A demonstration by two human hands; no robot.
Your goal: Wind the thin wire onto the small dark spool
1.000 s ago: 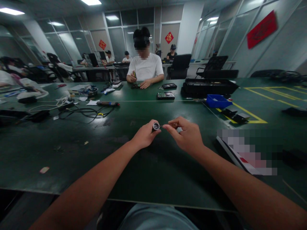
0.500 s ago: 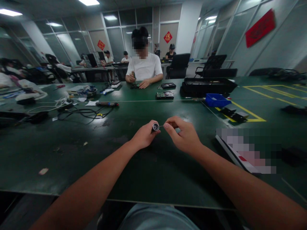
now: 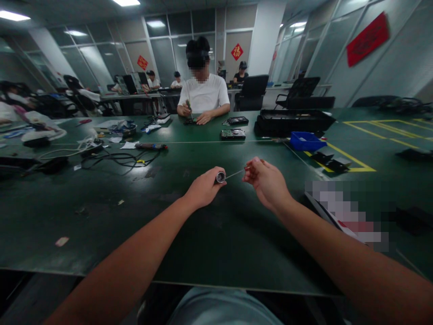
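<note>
My left hand is wrapped round a small dark cylinder whose silvery round end faces me, with dark detail inside the rim. Most of the cylinder is hidden by the fingers. A thin pale strand, straight and taut-looking, runs from the cylinder's right edge up to my right hand. That hand is closed, its fingertips pinching the strand's far end. Whether the strand is wire or a narrow strip edge-on, I cannot tell. Both hands are held above the green table.
Ahead lie a bare circuit-board drive, a black tray and a blue bin. Black cables and a pen-like tool are at left. A blurred white-edged item lies by my right forearm. Across the table sits a person.
My right hand has moved right and slightly up, away from my left hand. The visible length of strand between them has grown. My left hand has barely moved.
</note>
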